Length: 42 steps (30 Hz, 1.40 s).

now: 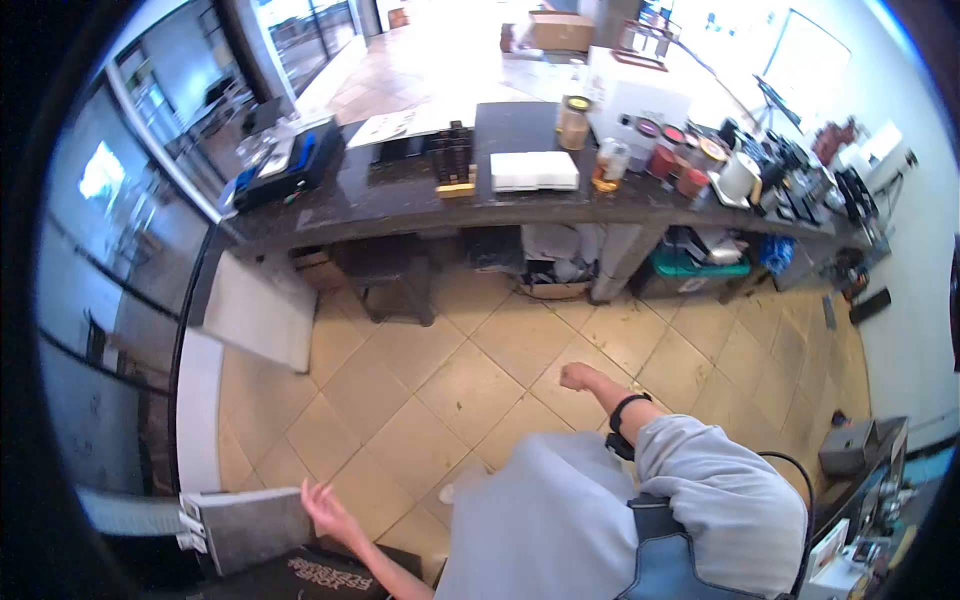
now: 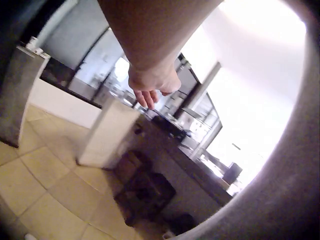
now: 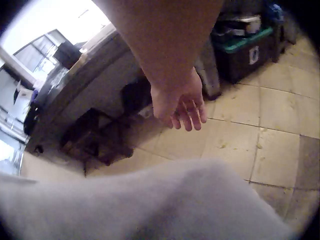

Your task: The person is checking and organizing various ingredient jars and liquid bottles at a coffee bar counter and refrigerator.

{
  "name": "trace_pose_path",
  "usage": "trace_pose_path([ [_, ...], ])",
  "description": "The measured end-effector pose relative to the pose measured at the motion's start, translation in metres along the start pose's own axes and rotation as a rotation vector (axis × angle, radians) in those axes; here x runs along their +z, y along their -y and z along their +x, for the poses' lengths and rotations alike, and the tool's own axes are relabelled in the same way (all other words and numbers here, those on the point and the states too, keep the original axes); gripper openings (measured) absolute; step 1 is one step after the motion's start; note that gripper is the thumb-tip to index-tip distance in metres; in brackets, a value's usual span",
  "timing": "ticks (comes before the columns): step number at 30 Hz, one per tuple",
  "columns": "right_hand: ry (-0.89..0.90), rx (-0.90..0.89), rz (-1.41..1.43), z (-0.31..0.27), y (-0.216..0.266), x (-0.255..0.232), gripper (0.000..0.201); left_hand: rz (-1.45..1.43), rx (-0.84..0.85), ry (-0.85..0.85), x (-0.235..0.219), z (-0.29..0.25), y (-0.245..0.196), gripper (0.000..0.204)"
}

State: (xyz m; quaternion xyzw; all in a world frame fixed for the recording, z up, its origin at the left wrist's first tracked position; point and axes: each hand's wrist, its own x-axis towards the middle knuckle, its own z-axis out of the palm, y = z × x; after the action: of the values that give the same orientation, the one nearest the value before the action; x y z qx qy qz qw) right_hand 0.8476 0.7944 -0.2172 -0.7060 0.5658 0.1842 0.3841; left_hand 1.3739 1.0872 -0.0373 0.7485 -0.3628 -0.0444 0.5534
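My left hand (image 1: 328, 512) is held out low on the left with nothing in it, close to a grey upright panel (image 1: 250, 530). In the left wrist view the fingers of that hand (image 2: 154, 87) hang loosely bent. Over the tiled floor (image 1: 470, 375), my right hand (image 1: 577, 377) hangs in front of the body, also holding nothing. The right wrist view shows the fingers of this hand (image 3: 182, 107) relaxed and slightly spread. A dark strap (image 1: 630, 410) circles the right wrist.
A long dark counter (image 1: 400, 205) crosses ahead, bearing a white box (image 1: 534, 171), jars (image 1: 573, 122), a white kettle (image 1: 738, 180) and a black tray (image 1: 290, 168). Beneath it stand a dark stool (image 1: 392, 275) and a green-lidded bin (image 1: 700, 268). A pale partition (image 1: 260, 310) juts out at left.
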Motion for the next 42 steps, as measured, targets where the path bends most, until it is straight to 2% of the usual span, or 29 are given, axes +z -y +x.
trace_pose_path([
  [3, 0.025, 0.25, 0.26, -0.057, -0.08, 0.016, 0.034, -0.19, -0.048, 0.315, 0.12, 0.016, -0.057, 0.033],
  [5, 0.014, 0.368, 0.366, -0.089, -0.115, 0.03, 0.033, -0.168, -0.03, 0.534, 0.183, 0.016, -0.109, 0.03],
  [6, 0.01, 0.377, 0.38, -0.103, -0.13, 0.04, 0.033, -0.189, -0.028, 0.617, 0.211, 0.013, -0.135, 0.028],
  [8, -0.037, 0.432, 0.72, -0.12, -0.152, 0.055, 0.033, -0.22, 0.02, 0.784, 0.263, 0.009, -0.174, 0.025],
  [9, -0.034, 0.435, 0.729, -0.126, -0.156, 0.053, 0.033, -0.23, 0.063, 0.868, 0.287, 0.009, -0.189, 0.024],
  [11, -0.049, 0.421, 0.893, -0.133, -0.16, 0.05, 0.03, -0.303, 0.113, 0.949, 0.332, 0.008, -0.221, 0.022],
  [13, -0.077, 0.404, 0.925, -0.119, -0.166, 0.054, 0.03, -0.267, 0.369, 1.028, 0.37, 0.02, -0.256, 0.021],
  [15, -0.114, 0.39, 0.953, -0.105, -0.168, 0.047, 0.03, -0.244, 0.568, 1.085, 0.41, 0.04, -0.289, 0.019],
  [16, -0.156, 0.315, 0.995, -0.097, -0.166, 0.036, 0.03, -0.285, 0.617, 1.083, 0.432, 0.049, -0.302, 0.018],
  [17, -0.201, 0.241, 1.031, -0.088, -0.166, 0.021, 0.029, -0.329, 0.665, 1.079, 0.456, 0.059, -0.315, 0.018],
  [19, -0.23, 0.221, 1.018, -0.073, -0.159, -0.026, 0.029, -0.402, 0.701, 1.072, 0.504, 0.081, -0.342, 0.018],
  [21, -0.262, 0.202, 1.002, -0.06, -0.151, -0.082, 0.028, -0.421, 0.632, 1.114, 0.558, 0.105, -0.361, 0.018],
  [23, -0.439, 0.069, 0.986, -0.047, -0.144, -0.141, 0.028, -0.469, 0.681, 1.069, 0.623, 0.131, -0.374, 0.018],
  [24, -0.441, 0.081, 0.989, -0.041, -0.141, -0.172, 0.028, -0.466, 0.693, 1.041, 0.652, 0.144, -0.383, 0.018],
  [26, -0.667, 0.073, 0.791, -0.031, -0.134, -0.232, 0.027, -0.514, 0.709, 0.99, 0.709, 0.169, -0.404, 0.02],
  [31, -1.185, -0.091, 0.585, -0.029, -0.088, -0.416, 0.014, -0.543, 0.621, 0.986, 0.834, 0.222, -0.449, 0.024],
  [32, -1.276, -0.09, 0.557, -0.03, -0.076, -0.446, 0.012, -0.507, 0.631, 0.968, 0.854, 0.228, -0.455, 0.027],
  [33, -1.272, -0.078, 0.568, -0.027, -0.069, -0.471, 0.012, -0.501, 0.628, 0.983, 0.874, 0.232, -0.461, 0.027],
  [35, -1.533, -0.1, 0.301, -0.02, -0.059, -0.512, 0.014, -0.508, 0.68, 0.879, 0.906, 0.236, -0.471, 0.031],
  [37, -1.559, -0.118, 0.252, -0.012, -0.051, -0.544, 0.016, -0.475, 0.666, 0.906, 0.931, 0.239, -0.48, 0.036],
  [39, -1.579, -0.146, 0.204, -0.001, -0.051, -0.565, 0.018, -0.456, 0.692, 0.831, 0.953, 0.239, -0.486, 0.04],
  [42, -1.498, -0.187, 0.035, 0.015, -0.057, -0.59, 0.017, -0.415, 0.743, 0.799, 0.978, 0.243, -0.494, 0.045],
])
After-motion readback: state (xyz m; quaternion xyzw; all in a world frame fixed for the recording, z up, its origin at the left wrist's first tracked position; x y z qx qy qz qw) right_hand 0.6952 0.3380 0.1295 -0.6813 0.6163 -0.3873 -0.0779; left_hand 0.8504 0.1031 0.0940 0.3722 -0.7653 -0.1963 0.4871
